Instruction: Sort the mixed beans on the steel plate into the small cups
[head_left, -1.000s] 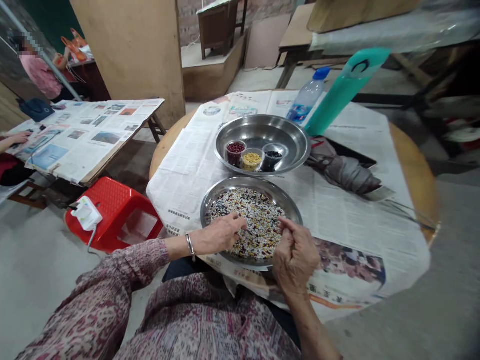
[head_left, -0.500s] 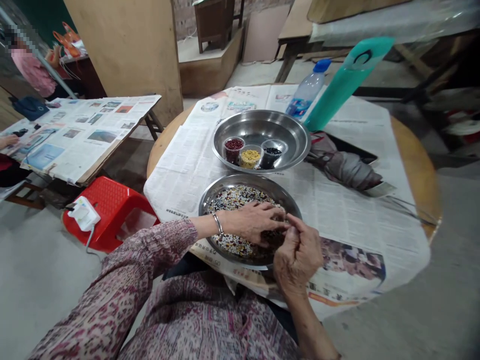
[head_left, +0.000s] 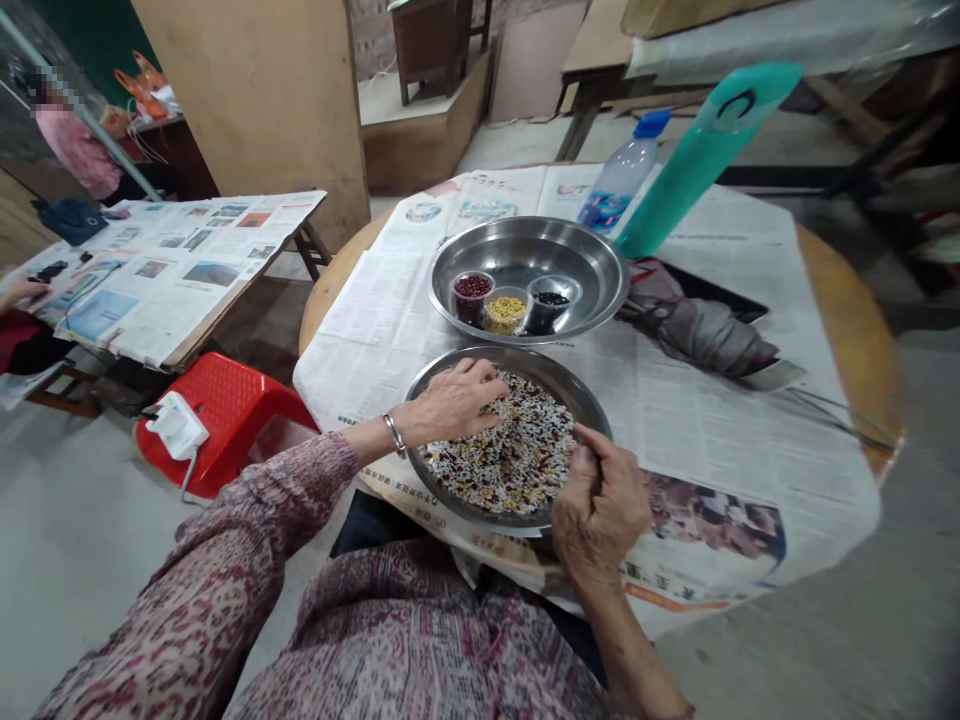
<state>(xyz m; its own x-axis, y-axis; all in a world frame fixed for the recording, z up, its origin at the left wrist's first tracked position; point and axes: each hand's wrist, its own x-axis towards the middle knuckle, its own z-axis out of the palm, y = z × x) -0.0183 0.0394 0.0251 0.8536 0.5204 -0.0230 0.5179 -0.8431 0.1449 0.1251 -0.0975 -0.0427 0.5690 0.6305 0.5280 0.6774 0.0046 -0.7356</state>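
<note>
A steel basin [head_left: 598, 404] near me holds a mix of white grains, dark red beans, black beans and yellow bits [head_left: 517, 455]. My left hand [head_left: 459, 400], a silver bangle on its wrist, is over the left part of the mix. Its fingers are bent and a little apart, the tips at the grains, with nothing seen in them. My right hand [head_left: 604, 500] pinches the basin's right rim between thumb and fingers. Behind stands a larger steel basin [head_left: 585, 240] with clear cups of red beans [head_left: 473, 286], yellow beans [head_left: 506, 312] and black beans [head_left: 550, 300].
Newspaper [head_left: 360, 330] covers the round table. Farther back are a water bottle [head_left: 619, 175], a green plastic sleeve [head_left: 705, 165] and a folded grey umbrella [head_left: 697, 335]. A red stool [head_left: 232, 400] with a white plug adapter [head_left: 177, 425] is at left. Other people sit near a papered table [head_left: 180, 265].
My left hand has moved left across the mix, away from my right hand, uncovering the middle and right of the grains. My right hand stays at the rim.
</note>
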